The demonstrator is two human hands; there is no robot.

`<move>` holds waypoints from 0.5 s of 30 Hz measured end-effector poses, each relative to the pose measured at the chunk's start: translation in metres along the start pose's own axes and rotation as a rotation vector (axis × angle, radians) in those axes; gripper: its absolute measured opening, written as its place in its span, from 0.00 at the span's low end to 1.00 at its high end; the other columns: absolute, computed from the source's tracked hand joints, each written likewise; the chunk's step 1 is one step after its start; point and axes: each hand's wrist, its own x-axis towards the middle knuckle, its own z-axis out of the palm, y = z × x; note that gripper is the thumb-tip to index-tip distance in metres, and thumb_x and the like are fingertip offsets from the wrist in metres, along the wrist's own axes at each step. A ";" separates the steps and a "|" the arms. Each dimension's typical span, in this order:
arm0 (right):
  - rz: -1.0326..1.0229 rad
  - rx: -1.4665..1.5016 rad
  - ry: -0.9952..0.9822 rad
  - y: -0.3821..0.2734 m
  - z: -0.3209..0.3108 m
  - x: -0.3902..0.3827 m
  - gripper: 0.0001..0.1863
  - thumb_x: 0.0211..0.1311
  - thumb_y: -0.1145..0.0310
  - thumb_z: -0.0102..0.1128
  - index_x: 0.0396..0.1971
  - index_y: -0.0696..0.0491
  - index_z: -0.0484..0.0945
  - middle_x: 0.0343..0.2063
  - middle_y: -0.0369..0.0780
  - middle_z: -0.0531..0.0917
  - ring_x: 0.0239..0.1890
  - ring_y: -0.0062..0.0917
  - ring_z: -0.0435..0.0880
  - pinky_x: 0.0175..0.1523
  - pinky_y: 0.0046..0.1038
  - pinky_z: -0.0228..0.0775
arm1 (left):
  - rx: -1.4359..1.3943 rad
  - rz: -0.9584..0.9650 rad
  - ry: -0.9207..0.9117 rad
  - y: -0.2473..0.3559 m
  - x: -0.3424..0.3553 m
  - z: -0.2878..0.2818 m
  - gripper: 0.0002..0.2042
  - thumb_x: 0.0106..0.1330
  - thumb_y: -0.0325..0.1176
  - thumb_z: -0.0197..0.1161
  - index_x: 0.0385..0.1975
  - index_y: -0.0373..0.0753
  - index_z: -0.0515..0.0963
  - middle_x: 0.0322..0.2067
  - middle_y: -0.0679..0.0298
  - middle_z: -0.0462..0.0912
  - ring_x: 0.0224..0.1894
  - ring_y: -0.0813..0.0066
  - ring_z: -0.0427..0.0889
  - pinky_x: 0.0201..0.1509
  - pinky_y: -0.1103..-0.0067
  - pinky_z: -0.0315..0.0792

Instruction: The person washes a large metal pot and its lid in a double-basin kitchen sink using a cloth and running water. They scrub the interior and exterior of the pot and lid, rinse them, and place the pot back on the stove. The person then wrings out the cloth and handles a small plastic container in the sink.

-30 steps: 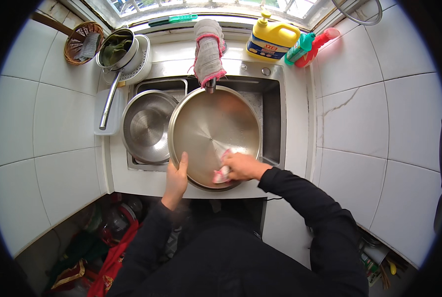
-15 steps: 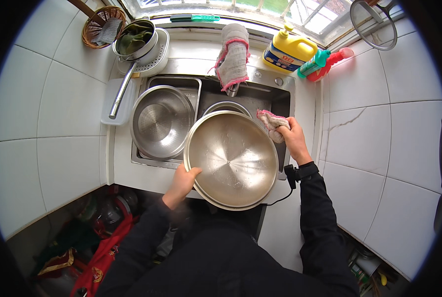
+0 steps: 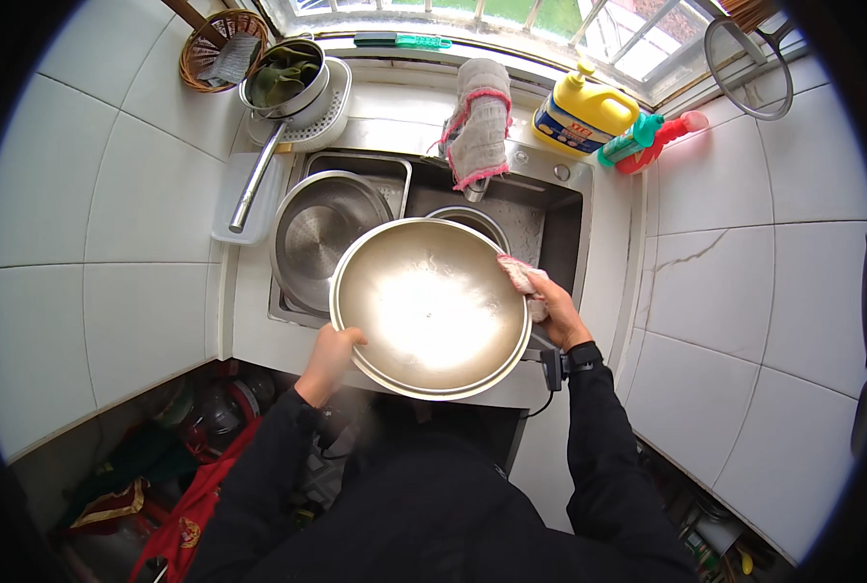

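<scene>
A wide, shiny steel pot lid (image 3: 428, 364) is tilted over the sink's front edge, its hollow inner face up and a small dot at its centre. My left hand (image 3: 328, 361) grips the left rim, thumb over the edge. A pale dishcloth with a pink edge (image 3: 517, 273) is bunched in my right hand (image 3: 556, 306), closed round it at the lid's right rim. Behind the lid, part of a steel bowl (image 3: 470, 222) shows in the right basin. Another large steel bowl (image 3: 307, 238) lies over the left basin.
A second cloth (image 3: 482, 121) drapes over the faucet (image 3: 475, 190). Behind the sink stand a yellow jug (image 3: 585, 112) and green and red bottles (image 3: 659, 142). At the left, a saucepan (image 3: 283, 87) points its long handle (image 3: 256, 180) forward. Tiled walls flank both sides.
The lid has shifted slightly left and now reflects bright light. My right hand has brought the cloth from beside the lid to its right rim. My left hand keeps its grip.
</scene>
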 end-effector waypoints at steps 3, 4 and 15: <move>-0.123 -0.225 0.116 -0.001 0.006 -0.012 0.35 0.55 0.73 0.65 0.65 0.60 0.68 0.54 0.39 0.79 0.50 0.23 0.81 0.54 0.26 0.76 | -0.079 -0.127 -0.045 0.003 0.004 0.010 0.16 0.57 0.26 0.55 0.43 0.22 0.72 0.29 0.54 0.80 0.24 0.67 0.82 0.26 0.71 0.81; -0.155 -0.349 0.116 -0.005 0.004 -0.017 0.35 0.52 0.75 0.63 0.64 0.60 0.68 0.53 0.39 0.80 0.49 0.23 0.81 0.54 0.26 0.75 | -0.068 -0.143 -0.065 0.003 0.007 0.013 0.16 0.58 0.27 0.56 0.44 0.22 0.72 0.29 0.54 0.80 0.24 0.67 0.83 0.28 0.70 0.82; -0.064 -0.542 0.255 -0.061 -0.021 -0.059 0.22 0.43 0.79 0.55 0.44 0.60 0.80 0.29 0.35 0.80 0.29 0.21 0.77 0.33 0.25 0.71 | 0.633 0.654 -0.027 0.099 0.151 0.039 0.29 0.68 0.33 0.63 0.65 0.26 0.64 0.46 0.51 0.85 0.47 0.69 0.84 0.52 0.76 0.76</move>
